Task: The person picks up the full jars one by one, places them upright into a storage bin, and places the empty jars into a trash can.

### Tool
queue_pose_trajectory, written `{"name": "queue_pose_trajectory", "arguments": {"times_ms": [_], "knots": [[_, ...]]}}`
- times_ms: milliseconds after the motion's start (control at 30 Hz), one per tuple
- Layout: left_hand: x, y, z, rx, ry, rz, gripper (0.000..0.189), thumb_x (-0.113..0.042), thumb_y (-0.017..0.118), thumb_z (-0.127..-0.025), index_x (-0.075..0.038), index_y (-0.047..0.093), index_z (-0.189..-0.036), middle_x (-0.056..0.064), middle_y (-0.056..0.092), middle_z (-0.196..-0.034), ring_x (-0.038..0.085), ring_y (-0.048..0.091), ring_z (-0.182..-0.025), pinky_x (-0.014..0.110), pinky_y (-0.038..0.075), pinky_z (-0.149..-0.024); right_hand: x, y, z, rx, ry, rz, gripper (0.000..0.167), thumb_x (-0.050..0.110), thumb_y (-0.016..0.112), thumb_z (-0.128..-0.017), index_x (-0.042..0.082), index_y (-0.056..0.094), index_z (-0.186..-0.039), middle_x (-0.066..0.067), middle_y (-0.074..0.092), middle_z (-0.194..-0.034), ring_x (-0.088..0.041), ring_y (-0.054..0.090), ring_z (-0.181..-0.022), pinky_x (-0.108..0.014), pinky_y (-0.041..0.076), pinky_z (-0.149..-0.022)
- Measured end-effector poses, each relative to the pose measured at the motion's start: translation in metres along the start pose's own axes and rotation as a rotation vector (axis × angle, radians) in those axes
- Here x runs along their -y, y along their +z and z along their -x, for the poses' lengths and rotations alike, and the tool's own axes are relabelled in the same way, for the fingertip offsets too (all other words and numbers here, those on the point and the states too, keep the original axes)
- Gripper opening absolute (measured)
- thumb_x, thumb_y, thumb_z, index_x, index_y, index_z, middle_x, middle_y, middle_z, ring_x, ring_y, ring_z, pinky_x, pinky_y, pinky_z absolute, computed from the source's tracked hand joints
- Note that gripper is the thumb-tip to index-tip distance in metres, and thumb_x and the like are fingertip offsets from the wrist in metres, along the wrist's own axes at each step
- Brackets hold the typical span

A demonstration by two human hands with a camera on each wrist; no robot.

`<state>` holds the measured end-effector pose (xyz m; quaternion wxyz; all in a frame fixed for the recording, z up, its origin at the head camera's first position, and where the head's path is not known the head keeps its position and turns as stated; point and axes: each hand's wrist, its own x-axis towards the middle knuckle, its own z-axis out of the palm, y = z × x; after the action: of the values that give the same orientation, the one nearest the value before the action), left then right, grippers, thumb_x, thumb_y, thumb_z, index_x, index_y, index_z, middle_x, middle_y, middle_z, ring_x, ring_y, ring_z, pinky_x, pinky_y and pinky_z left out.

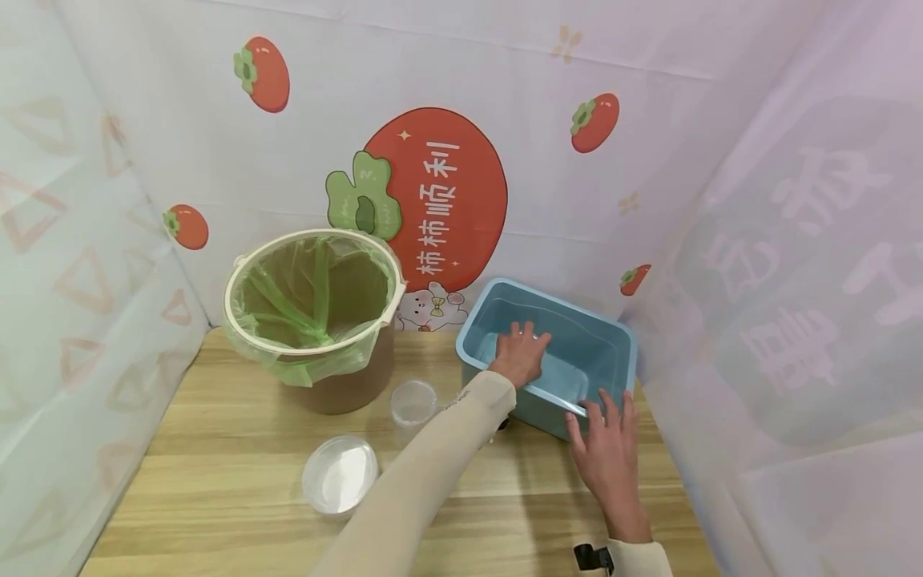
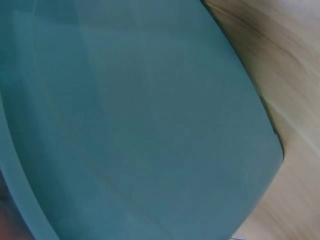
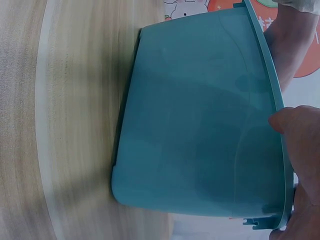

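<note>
A blue plastic bin (image 1: 609, 357) stands at the right of the wooden table. My left hand (image 1: 521, 357) reaches over its near rim and down inside; a faint pale edge shows by the fingers, but whether they hold anything is unclear. The left wrist view is filled by the bin's blue outer wall (image 2: 160, 125). My right hand (image 1: 609, 453) grips the bin's near right rim, with the fingers over the edge. In the right wrist view, the thumb (image 3: 284, 120) presses just under the rim on the outside.
Left of the bin stands a bucket (image 1: 346, 385) lined with a green-tinted clear bag (image 1: 320, 288). A clear cup (image 1: 413, 403) and a clear round container (image 1: 340, 474) are on the table (image 1: 216, 497) in front of it. Printed cloth walls (image 1: 649, 200) enclose the back and sides.
</note>
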<state>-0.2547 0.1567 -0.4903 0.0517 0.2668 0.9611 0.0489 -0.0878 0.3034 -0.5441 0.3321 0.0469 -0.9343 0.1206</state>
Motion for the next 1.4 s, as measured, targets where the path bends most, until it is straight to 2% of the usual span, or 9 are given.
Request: {"name": "queue_pose_trajectory", "arguments": {"times_ms": [267, 400, 567, 633, 867, 1100, 1167, 1400], "knots": [[-0.003, 0.008, -0.009, 0.11, -0.05, 0.083, 0.049, -0.032, 0.069, -0.106, -0.035, 0.057, -0.153, 0.008, 0.049, -0.161, 0.033, 0.049, -0.143, 0.047, 0.06, -0.098, 0.0, 0.0, 0.001, -0.025, -0.011, 0.002, 0.043, 0.033, 0.067, -0.1, -0.009, 0.072, -0.107, -0.04, 0.068, -0.124, -0.062, 0.057, -0.13, -0.075, 0.033, -0.121], [-0.001, 0.004, -0.002, 0.13, -0.048, 0.127, 0.048, -0.029, 0.068, -0.107, -0.034, 0.058, -0.154, 0.009, 0.05, -0.159, 0.033, 0.049, -0.141, 0.047, 0.06, -0.096, 0.001, 0.0, 0.001, -0.017, -0.006, -0.007, 0.04, 0.029, 0.071, -0.097, -0.009, 0.072, -0.108, -0.04, 0.068, -0.125, -0.064, 0.055, -0.131, -0.077, 0.033, -0.12], [0.001, -0.004, 0.008, 0.14, -0.016, 0.181, 0.042, -0.026, 0.068, -0.108, -0.029, 0.064, -0.149, 0.011, 0.054, -0.15, 0.034, 0.053, -0.136, 0.045, 0.061, -0.091, 0.001, 0.0, 0.002, -0.004, 0.012, -0.006, 0.037, 0.025, 0.076, -0.093, -0.008, 0.073, -0.108, -0.04, 0.067, -0.127, -0.065, 0.053, -0.134, -0.078, 0.033, -0.119], [0.002, -0.006, 0.01, 0.149, -0.008, 0.165, 0.04, -0.026, 0.068, -0.108, -0.029, 0.065, -0.148, 0.011, 0.056, -0.149, 0.034, 0.055, -0.134, 0.044, 0.061, -0.091, 0.001, 0.0, 0.002, 0.002, 0.018, -0.004, 0.036, 0.025, 0.076, -0.093, -0.008, 0.073, -0.108, -0.04, 0.067, -0.127, -0.064, 0.053, -0.134, -0.077, 0.033, -0.12], [0.001, -0.005, 0.006, 0.167, -0.009, 0.004, 0.041, -0.034, 0.065, -0.109, -0.031, 0.063, -0.15, 0.011, 0.061, -0.149, 0.032, 0.063, -0.127, 0.042, 0.061, -0.091, 0.002, -0.001, 0.001, 0.022, 0.031, -0.003, 0.036, 0.024, 0.079, -0.093, -0.008, 0.073, -0.11, -0.039, 0.067, -0.129, -0.063, 0.052, -0.136, -0.077, 0.033, -0.12], [0.003, 0.005, -0.001, 0.166, -0.048, 0.019, 0.042, -0.032, 0.066, -0.108, -0.031, 0.063, -0.151, 0.012, 0.061, -0.147, 0.034, 0.065, -0.126, 0.043, 0.062, -0.089, 0.002, 0.0, 0.003, 0.024, 0.035, -0.009, 0.036, 0.024, 0.078, -0.093, -0.008, 0.072, -0.11, -0.039, 0.066, -0.13, -0.065, 0.05, -0.138, -0.077, 0.032, -0.12], [0.004, 0.008, -0.004, 0.186, -0.046, 0.028, 0.043, -0.031, 0.064, -0.109, -0.031, 0.062, -0.152, 0.013, 0.06, -0.147, 0.034, 0.064, -0.127, 0.044, 0.062, -0.088, 0.002, 0.001, 0.003, 0.014, 0.026, -0.01, 0.036, 0.025, 0.077, -0.094, -0.008, 0.072, -0.11, -0.039, 0.067, -0.128, -0.065, 0.051, -0.136, -0.078, 0.033, -0.12], [0.005, 0.006, -0.006, 0.226, -0.053, 0.041, 0.045, -0.028, 0.063, -0.11, -0.029, 0.06, -0.155, 0.015, 0.059, -0.15, 0.036, 0.062, -0.132, 0.045, 0.064, -0.088, 0.001, 0.003, 0.002, -0.015, 0.006, -0.025, 0.036, 0.026, 0.075, -0.095, -0.008, 0.072, -0.109, -0.04, 0.067, -0.127, -0.067, 0.051, -0.135, -0.079, 0.033, -0.119]]}}
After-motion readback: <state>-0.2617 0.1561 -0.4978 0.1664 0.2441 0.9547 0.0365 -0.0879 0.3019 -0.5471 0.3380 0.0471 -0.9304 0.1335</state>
